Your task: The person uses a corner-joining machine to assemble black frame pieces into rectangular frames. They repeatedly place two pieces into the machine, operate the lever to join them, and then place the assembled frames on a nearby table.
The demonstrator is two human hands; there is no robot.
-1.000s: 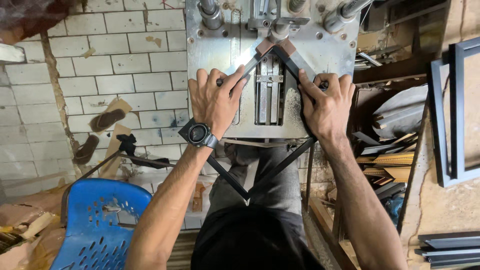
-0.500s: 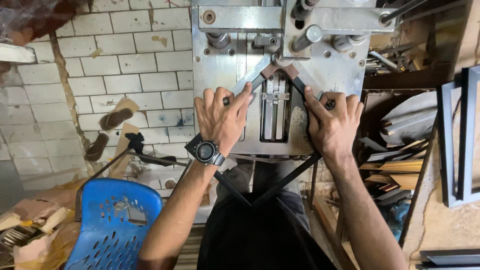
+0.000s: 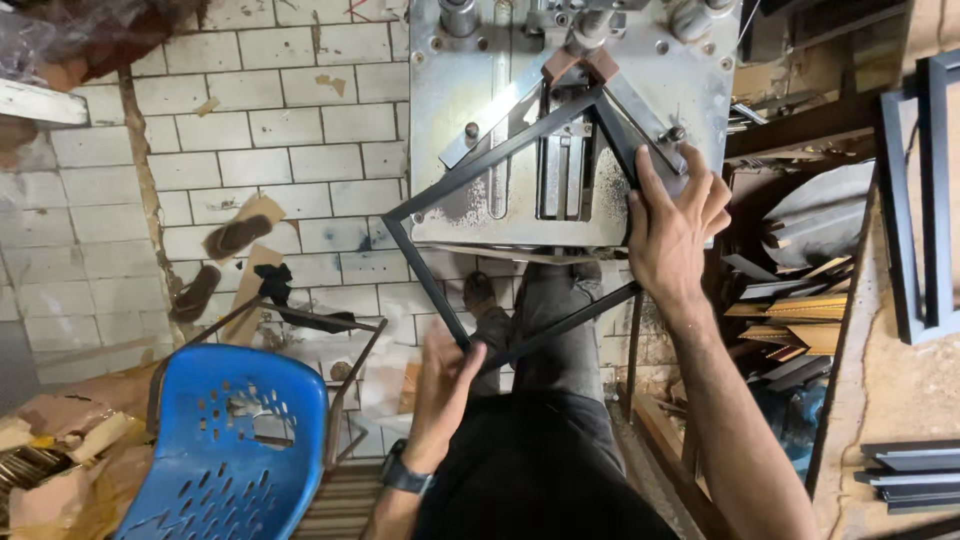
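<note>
left hand (image 3: pixel 445 385) pinches dark square frame (image 3: pixel 440 190) corner | right hand (image 3: pixel 672 225) grips its side | steel machine plate (image 3: pixel 450 90)

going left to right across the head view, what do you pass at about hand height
Blue plastic chair → left hand on the near corner of the dark frame → right hand on the frame's right side → stacked dark frames leaning at far right.
</note>
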